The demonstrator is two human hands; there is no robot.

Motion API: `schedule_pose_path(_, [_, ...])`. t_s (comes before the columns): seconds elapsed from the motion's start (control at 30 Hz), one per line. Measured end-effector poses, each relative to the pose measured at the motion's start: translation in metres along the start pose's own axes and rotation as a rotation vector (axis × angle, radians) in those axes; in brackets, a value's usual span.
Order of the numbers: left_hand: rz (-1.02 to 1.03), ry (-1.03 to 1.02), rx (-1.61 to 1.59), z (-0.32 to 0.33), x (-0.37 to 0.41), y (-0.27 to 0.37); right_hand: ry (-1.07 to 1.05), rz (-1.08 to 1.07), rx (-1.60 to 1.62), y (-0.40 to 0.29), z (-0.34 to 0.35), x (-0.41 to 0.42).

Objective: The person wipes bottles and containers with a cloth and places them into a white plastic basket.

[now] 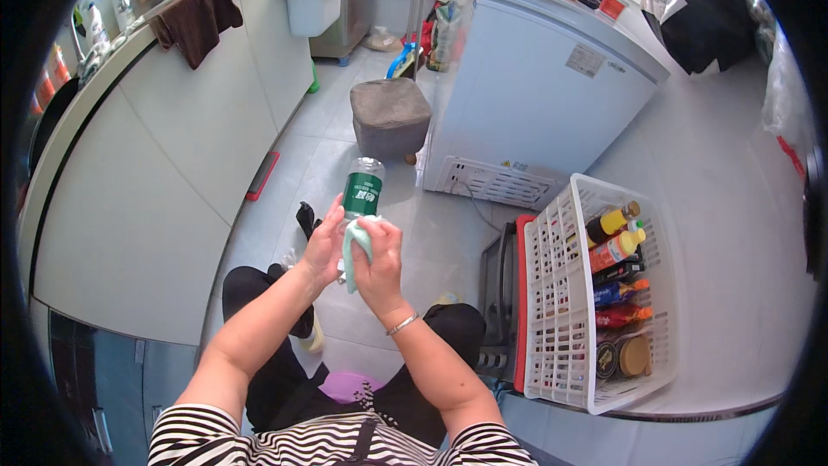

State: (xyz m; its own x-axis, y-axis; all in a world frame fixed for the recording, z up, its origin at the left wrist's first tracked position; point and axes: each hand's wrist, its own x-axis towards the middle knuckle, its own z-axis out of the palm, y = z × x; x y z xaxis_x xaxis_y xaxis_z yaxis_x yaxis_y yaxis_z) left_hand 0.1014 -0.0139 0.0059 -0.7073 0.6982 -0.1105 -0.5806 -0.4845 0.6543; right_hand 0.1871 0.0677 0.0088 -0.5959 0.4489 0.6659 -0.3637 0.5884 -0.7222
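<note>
A clear plastic bottle (363,191) with a green label that bears writing is held out over the floor, its clear end pointing away from me. My left hand (323,243) grips it from the left side, near its closer end. Folded in my right hand (380,259) is a pale green cloth (356,252), pressed against the bottle's right side. Part of the bottle is hidden behind the cloth and my fingers. A metal bangle (403,323) circles my right wrist.
A white plastic basket (559,291) with bottles and jars stands at the right, beside a red-edged black appliance (501,291). Ahead are a grey stool (391,110) and a white chest freezer (524,84). Cabinets (155,194) with a brown towel (200,19) line the left.
</note>
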Motion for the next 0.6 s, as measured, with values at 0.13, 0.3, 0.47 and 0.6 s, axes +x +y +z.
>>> schedule_pose_path(0.13, [-0.214, -0.117, 0.025, -0.007, -0.001, 0.014, 0.164, 0.154, -0.049, 0.009, 0.000, 0.009])
schedule_pose_path(0.3, [-0.509, -0.250, 0.004, -0.035, 0.003, 0.005, 0.341, 0.511, 0.108, 0.062, 0.001, 0.026])
schedule_pose_path(0.47, [-0.281, -0.080, 0.139, -0.036, 0.008, -0.014, 0.193, 0.768, 0.396, 0.069, 0.015, 0.030])
schedule_pose_path(0.6, [0.016, 0.011, 0.236, -0.030, 0.020, -0.003, 0.077, 0.789, 0.484, 0.081, 0.033, 0.015])
